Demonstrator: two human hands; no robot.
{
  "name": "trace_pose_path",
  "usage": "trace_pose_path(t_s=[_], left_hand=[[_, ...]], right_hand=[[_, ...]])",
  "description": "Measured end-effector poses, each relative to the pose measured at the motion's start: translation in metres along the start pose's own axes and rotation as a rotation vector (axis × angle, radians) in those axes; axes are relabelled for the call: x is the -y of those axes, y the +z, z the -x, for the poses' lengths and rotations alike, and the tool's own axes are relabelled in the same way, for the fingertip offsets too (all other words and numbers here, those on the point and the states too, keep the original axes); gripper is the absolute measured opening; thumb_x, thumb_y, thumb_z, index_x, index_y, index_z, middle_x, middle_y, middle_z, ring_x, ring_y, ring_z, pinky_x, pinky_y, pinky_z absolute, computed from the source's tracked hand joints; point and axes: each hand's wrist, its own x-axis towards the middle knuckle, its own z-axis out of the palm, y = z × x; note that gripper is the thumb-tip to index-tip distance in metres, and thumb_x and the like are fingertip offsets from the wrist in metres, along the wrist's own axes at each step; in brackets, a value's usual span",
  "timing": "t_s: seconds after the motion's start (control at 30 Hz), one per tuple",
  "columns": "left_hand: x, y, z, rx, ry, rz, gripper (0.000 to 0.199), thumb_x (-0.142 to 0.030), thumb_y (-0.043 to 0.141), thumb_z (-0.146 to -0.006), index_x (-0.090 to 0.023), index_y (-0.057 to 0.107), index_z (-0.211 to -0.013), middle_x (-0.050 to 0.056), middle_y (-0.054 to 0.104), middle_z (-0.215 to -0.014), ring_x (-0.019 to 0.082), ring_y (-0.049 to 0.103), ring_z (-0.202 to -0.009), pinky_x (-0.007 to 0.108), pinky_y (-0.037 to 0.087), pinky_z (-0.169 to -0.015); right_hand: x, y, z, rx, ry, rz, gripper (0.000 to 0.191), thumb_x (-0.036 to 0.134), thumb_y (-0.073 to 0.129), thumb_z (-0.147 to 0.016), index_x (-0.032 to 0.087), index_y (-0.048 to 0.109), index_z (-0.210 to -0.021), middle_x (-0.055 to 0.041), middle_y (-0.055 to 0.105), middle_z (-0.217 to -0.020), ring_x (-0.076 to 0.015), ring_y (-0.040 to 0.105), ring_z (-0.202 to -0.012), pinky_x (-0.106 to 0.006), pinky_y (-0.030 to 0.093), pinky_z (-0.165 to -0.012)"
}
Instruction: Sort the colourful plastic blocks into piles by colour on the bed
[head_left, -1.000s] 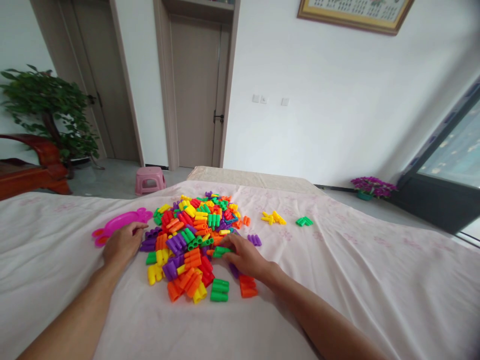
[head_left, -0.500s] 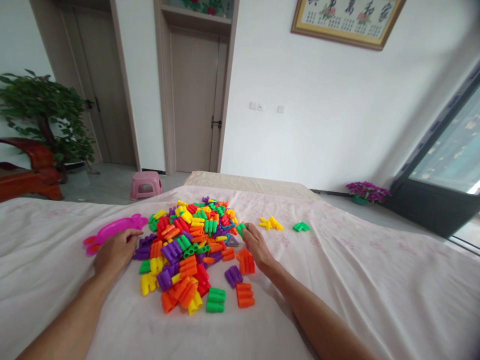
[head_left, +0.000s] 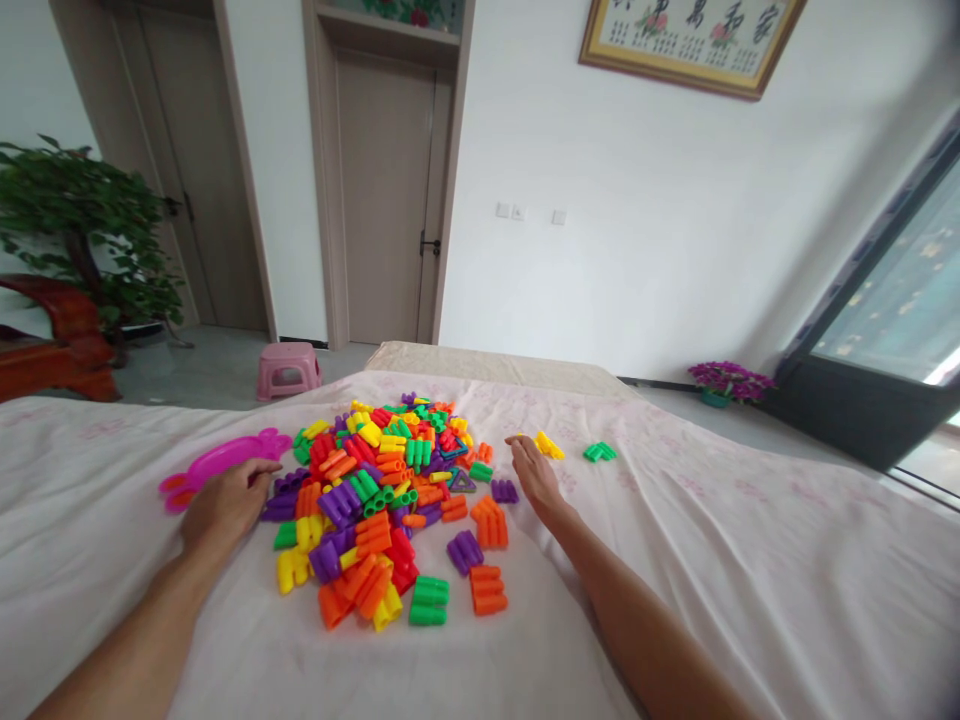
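Observation:
A heap of colourful plastic building blocks [head_left: 375,470], shaped like joined tubes in red, orange, yellow, green and purple, lies on a white cloth. At its left edge rests my left hand [head_left: 234,500], fingers loosely stretched toward some purple blocks, with nothing visible in it. My right hand [head_left: 536,478] hovers right of the heap, fingers extended and apparently holding nothing. Just beyond it, partly hidden by the fingers, are yellow blocks [head_left: 550,446]. A green block [head_left: 481,471] and a purple block [head_left: 505,491] lie to its left.
A magenta plastic tray [head_left: 232,460] sits behind my left hand. Farther right on the cloth is a green block group [head_left: 600,452]. Loose orange blocks [head_left: 489,590] lie in front. Beyond the bed-like surface stand a pink stool [head_left: 289,371] and a potted flower [head_left: 727,382].
My right hand has let go of the green block, which now lies by the heap, and has moved right toward the yellow blocks. My left hand stays about where it was.

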Motion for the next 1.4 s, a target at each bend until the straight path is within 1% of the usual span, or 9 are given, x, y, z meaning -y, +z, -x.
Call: trace_pose_path(t_s=[0.17, 0.33, 0.47, 0.63, 0.77, 0.93, 1.13, 1.23, 1.4], left_hand=[[0.004, 0.003, -0.004, 0.017, -0.018, -0.033, 0.049, -0.045, 0.045, -0.098, -0.024, 0.077, -0.13, 0.01, 0.08, -0.124, 0.03, 0.072, -0.106, 0.033, 0.048, -0.072], [0.009, 0.007, -0.01, 0.028, -0.018, -0.029, 0.05, -0.046, 0.044, -0.097, -0.025, 0.077, -0.128, 0.009, 0.08, -0.125, 0.029, 0.073, -0.102, 0.033, 0.05, -0.074], [0.01, 0.007, -0.009, 0.012, -0.019, -0.045, 0.051, -0.048, 0.044, -0.097, -0.025, 0.077, -0.128, 0.009, 0.08, -0.125, 0.031, 0.073, -0.103, 0.034, 0.05, -0.073], [0.008, 0.007, -0.008, 0.009, -0.013, -0.039, 0.051, -0.047, 0.044, -0.096, -0.024, 0.078, -0.127, 0.01, 0.08, -0.125, 0.031, 0.072, -0.104, 0.035, 0.05, -0.074], [0.008, 0.006, -0.008, 0.012, -0.016, -0.033, 0.049, -0.046, 0.046, -0.096, -0.024, 0.078, -0.125, 0.01, 0.08, -0.124, 0.029, 0.073, -0.101, 0.033, 0.05, -0.072], [0.007, 0.005, -0.008, 0.01, -0.022, -0.063, 0.05, -0.047, 0.045, -0.096, -0.025, 0.078, -0.128, 0.009, 0.08, -0.123, 0.03, 0.073, -0.102, 0.033, 0.051, -0.072], [0.009, 0.007, -0.009, 0.012, -0.01, -0.05, 0.051, -0.047, 0.044, -0.096, -0.025, 0.078, -0.128, 0.011, 0.079, -0.125, 0.033, 0.072, -0.104, 0.037, 0.051, -0.076], [0.01, 0.007, -0.01, 0.013, -0.016, -0.039, 0.052, -0.047, 0.044, -0.096, -0.024, 0.078, -0.128, 0.012, 0.079, -0.125, 0.033, 0.072, -0.104, 0.037, 0.051, -0.077], [0.008, 0.005, -0.008, 0.011, -0.013, -0.046, 0.05, -0.046, 0.046, -0.096, -0.024, 0.078, -0.127, 0.011, 0.08, -0.124, 0.032, 0.072, -0.104, 0.036, 0.051, -0.076]], right_hand=[[-0.03, -0.027, -0.019, -0.053, 0.176, 0.069, 0.047, 0.025, 0.047, -0.086, 0.019, 0.073, -0.125, -0.0083, 0.075, -0.112, -0.0231, 0.069, -0.102, -0.035, 0.054, -0.09], [-0.06, -0.073, -0.02, -0.222, 0.303, 0.402, 0.052, 0.022, 0.046, -0.094, 0.021, 0.069, -0.14, -0.013, 0.071, -0.136, -0.0268, 0.065, -0.126, -0.036, 0.05, -0.103], [-0.083, -0.094, -0.013, -0.307, 0.357, 0.423, 0.063, 0.019, 0.047, -0.091, 0.019, 0.059, -0.153, -0.013, 0.07, -0.139, -0.0275, 0.065, -0.126, -0.038, 0.05, -0.105], [-0.1, -0.104, -0.008, -0.42, 0.336, 0.455, 0.061, 0.011, 0.046, -0.084, 0.018, 0.07, -0.139, -0.012, 0.067, -0.142, -0.0265, 0.062, -0.128, -0.034, 0.051, -0.101], [-0.097, -0.106, -0.007, -0.275, 0.4, 0.486, 0.044, 0.014, 0.049, -0.085, 0.024, 0.082, -0.113, -0.0082, 0.076, -0.122, -0.0268, 0.068, -0.115, -0.034, 0.051, -0.09], [-0.088, -0.093, -0.008, -0.055, 0.308, 0.637, 0.055, 0.012, 0.048, -0.089, 0.027, 0.076, -0.134, -0.0076, 0.075, -0.128, -0.026, 0.065, -0.122, -0.035, 0.047, -0.098], [-0.091, -0.087, -0.009, -0.09, 0.334, 0.818, 0.058, 0.013, 0.043, -0.097, 0.024, 0.066, -0.149, -0.0155, 0.068, -0.14, -0.0308, 0.059, -0.128, -0.039, 0.044, -0.103], [-0.092, -0.086, -0.011, -0.107, 0.25, 0.827, 0.061, 0.008, 0.041, -0.095, 0.027, 0.069, -0.146, -0.0103, 0.066, -0.144, -0.0283, 0.056, -0.131, -0.036, 0.042, -0.105], [-0.094, -0.078, -0.015, 0.0, 0.18, 0.842, 0.056, 0.009, 0.043, -0.096, 0.028, 0.073, -0.14, -0.0044, 0.059, -0.155, -0.0292, 0.051, -0.136, -0.039, 0.037, -0.112]])
